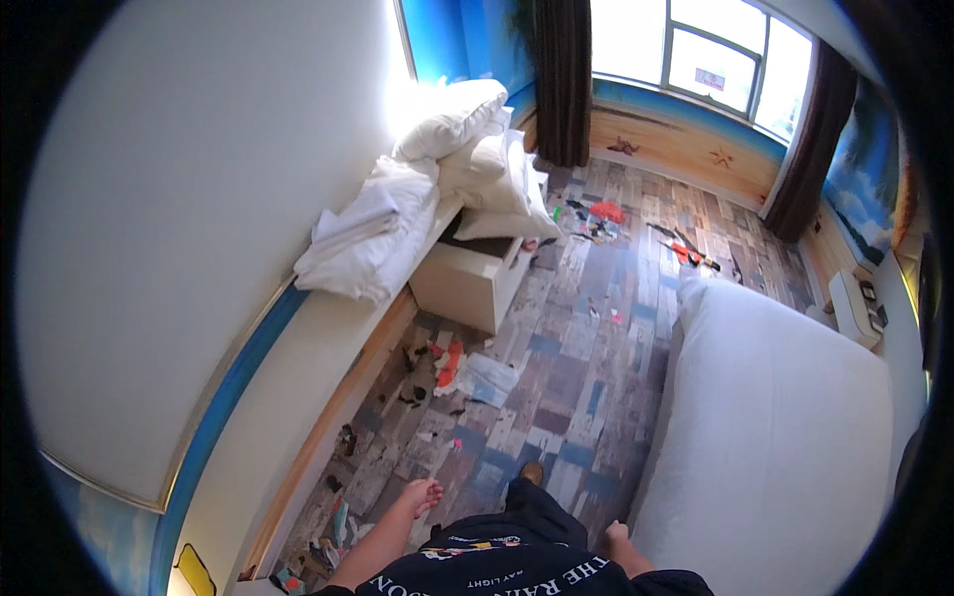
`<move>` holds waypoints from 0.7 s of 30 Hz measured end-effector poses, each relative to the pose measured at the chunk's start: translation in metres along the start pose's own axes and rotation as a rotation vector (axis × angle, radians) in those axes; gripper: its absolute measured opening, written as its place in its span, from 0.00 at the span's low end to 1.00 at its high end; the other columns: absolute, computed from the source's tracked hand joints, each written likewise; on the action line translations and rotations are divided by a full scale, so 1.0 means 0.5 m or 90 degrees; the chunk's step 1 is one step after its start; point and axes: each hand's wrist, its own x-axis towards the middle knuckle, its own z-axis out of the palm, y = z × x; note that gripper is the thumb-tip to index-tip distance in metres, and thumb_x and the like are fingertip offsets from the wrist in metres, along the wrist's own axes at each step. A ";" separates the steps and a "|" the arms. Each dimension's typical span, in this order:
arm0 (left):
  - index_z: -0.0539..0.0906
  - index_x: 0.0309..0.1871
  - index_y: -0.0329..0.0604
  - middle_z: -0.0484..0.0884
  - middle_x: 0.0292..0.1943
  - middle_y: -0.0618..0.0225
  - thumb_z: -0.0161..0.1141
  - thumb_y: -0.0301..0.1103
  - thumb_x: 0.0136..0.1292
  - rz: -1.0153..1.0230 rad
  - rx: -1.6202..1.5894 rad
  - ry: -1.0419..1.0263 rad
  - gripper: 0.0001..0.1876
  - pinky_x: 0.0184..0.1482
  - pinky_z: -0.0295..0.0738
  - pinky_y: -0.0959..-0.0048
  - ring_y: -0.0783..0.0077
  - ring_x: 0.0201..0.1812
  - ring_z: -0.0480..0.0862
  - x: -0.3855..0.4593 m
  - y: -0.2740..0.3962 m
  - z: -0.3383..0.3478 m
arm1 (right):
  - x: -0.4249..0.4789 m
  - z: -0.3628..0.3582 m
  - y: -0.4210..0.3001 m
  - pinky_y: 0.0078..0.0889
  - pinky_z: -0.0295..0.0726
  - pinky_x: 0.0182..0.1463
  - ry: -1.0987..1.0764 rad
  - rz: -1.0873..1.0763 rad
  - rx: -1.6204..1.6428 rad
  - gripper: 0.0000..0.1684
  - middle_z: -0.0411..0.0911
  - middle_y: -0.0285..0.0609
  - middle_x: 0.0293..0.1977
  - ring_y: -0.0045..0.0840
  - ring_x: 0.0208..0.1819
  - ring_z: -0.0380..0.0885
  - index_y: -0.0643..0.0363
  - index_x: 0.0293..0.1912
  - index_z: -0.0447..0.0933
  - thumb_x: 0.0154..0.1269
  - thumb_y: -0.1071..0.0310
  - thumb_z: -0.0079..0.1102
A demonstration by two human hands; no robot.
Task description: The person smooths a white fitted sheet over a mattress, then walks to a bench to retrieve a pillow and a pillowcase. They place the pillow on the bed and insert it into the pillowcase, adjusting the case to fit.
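Observation:
My left hand hangs over the floor with its fingers loosely curled, and nothing shows in it. Beyond that hand, scraps of torn paper and dark bits litter the wood-patterned floor, with an orange-red scrap and a pale sheet among them. My right hand is low beside the near edge of a white-covered bed. Its fingers are mostly hidden from above, and whether it touches the bed cannot be seen. One brown shoe steps forward between the hands.
Along the left wall, a ledge bears a folded white quilt and white pillows. A pale open-topped box juts from it. More litter and a dark long object lie towards the window. Dark curtains flank it.

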 end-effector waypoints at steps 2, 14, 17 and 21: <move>0.79 0.42 0.47 0.83 0.32 0.69 0.54 0.42 0.69 -0.019 0.054 0.031 0.10 0.33 0.77 0.72 0.73 0.32 0.83 0.044 0.054 0.056 | 0.119 -0.038 -0.061 0.50 0.77 0.40 0.102 -0.076 0.023 0.23 0.80 0.56 0.37 0.50 0.38 0.80 0.70 0.44 0.77 0.70 0.55 0.51; 0.77 0.40 0.47 0.81 0.34 0.70 0.54 0.42 0.69 0.051 0.024 -0.004 0.10 0.35 0.75 0.74 0.74 0.33 0.80 0.209 0.460 0.270 | 0.137 -0.157 -0.912 0.26 0.76 0.29 -0.295 -0.288 0.465 0.10 0.74 0.39 0.27 0.22 0.26 0.74 0.60 0.36 0.71 0.68 0.64 0.57; 0.77 0.41 0.46 0.81 0.34 0.70 0.55 0.41 0.69 0.066 0.023 -0.018 0.09 0.36 0.76 0.73 0.74 0.34 0.80 0.256 0.609 0.368 | 0.141 -0.135 -1.019 0.27 0.78 0.32 -0.390 -0.321 0.434 0.09 0.76 0.39 0.28 0.22 0.27 0.75 0.59 0.37 0.72 0.68 0.63 0.58; 0.77 0.43 0.45 0.81 0.34 0.68 0.56 0.39 0.68 0.135 -0.042 -0.052 0.09 0.38 0.78 0.72 0.72 0.35 0.81 0.360 0.828 0.461 | 0.186 -0.106 -1.157 0.27 0.79 0.34 -0.422 -0.281 0.399 0.08 0.79 0.39 0.31 0.24 0.28 0.78 0.57 0.39 0.74 0.69 0.63 0.56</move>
